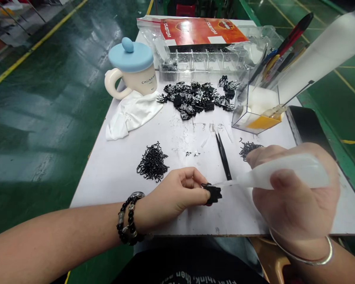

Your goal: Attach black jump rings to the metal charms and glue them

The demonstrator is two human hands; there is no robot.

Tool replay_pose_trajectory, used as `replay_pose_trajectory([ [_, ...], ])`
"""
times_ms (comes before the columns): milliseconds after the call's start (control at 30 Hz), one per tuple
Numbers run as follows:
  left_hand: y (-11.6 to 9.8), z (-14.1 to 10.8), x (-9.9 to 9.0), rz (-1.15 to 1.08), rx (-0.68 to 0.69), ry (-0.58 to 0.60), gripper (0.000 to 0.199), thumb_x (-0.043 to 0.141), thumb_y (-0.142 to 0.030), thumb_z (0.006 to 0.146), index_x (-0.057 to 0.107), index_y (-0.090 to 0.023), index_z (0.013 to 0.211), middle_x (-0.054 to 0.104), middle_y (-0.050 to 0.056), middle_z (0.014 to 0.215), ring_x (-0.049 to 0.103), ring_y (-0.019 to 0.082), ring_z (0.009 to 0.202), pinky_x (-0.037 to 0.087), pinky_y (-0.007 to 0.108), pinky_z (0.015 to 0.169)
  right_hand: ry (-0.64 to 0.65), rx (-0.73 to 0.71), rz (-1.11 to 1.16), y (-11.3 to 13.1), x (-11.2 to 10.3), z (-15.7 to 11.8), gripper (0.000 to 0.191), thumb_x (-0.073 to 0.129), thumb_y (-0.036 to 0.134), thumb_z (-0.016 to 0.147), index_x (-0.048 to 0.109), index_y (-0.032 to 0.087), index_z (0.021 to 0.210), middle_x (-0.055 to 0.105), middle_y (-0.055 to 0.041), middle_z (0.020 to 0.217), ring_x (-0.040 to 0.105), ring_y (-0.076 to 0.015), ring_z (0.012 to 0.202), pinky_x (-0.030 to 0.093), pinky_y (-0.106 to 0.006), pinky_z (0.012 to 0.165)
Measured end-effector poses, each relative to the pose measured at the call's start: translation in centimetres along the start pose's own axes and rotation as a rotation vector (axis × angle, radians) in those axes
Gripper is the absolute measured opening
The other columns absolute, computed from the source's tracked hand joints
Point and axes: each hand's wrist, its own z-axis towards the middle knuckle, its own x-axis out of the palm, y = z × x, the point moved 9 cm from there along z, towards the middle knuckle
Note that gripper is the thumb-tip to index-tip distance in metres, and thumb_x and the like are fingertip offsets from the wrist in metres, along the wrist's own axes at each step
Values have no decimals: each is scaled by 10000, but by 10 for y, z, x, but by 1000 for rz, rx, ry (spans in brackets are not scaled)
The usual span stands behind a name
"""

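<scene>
Near the table's front edge, my left hand pinches a small black part between thumb and fingers. At the right, my right hand, slightly blurred, is wrapped round a translucent white bottle. Its thin nozzle points left, with the tip at the upper edge of the black part; whether they touch I cannot tell. Black tweezers lie on the table just behind the nozzle. A heap of small black curved pieces is behind and left of my left hand; another heap is partly behind my right hand.
Black parts with metal clips lie piled at mid-table, before a clear compartment tray. A blue-lidded mug and white cloth stand and lie back left. A clear tool holder and dark flat object are at right.
</scene>
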Motion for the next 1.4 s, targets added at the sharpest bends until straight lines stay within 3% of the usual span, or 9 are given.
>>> replay_pose_trajectory([
  [300,0,1,0,5,-6,-4,220,702,-218,672,529,-137,782,635,32,676,581,134,653,413,299,668,-3,36,15,-1,1,-1,102,629,196,767,533,187,736,492,-11,578,465,-160,565,336,-330,509],
  [467,-1,0,-1,-6,-5,-18,230,708,-209,662,532,-133,789,624,21,666,576,126,650,403,282,664,-48,33,82,1,-10,3,155,661,245,735,536,169,685,486,-10,559,454,-139,528,346,-326,520],
  [667,-1,0,-1,-9,-3,-21,198,687,-191,675,526,-139,779,606,-1,628,543,102,600,381,262,632,107,104,108,1,3,0,104,631,244,747,547,192,714,440,26,503,388,-106,458,339,-322,516],
  [1000,1,2,-2,-7,3,-11,220,699,-217,683,530,-139,800,624,26,674,553,123,627,388,291,651,100,131,-4,-4,5,-10,101,635,246,763,563,177,748,499,1,598,464,-133,550,398,-363,601],
  [1200,0,-1,-1,-38,-18,-18,204,697,-184,680,529,-137,784,617,-2,623,563,107,610,394,262,640,50,133,48,-4,0,-5,138,635,247,746,524,178,700,492,6,592,442,-122,527,374,-332,561],
  [1333,-2,-2,1,-66,-12,-21,185,688,-145,678,529,-130,770,640,3,639,574,94,618,408,241,653,-131,10,60,-5,-24,14,167,578,323,788,520,190,705,502,-3,586,467,-141,515,367,-320,528],
  [1400,-3,-2,2,-80,-10,-19,172,678,-132,678,530,-129,767,647,10,640,582,100,625,415,244,660,-152,43,-51,-15,-29,26,131,549,334,811,512,214,774,507,8,644,501,-148,563,388,-312,545],
])
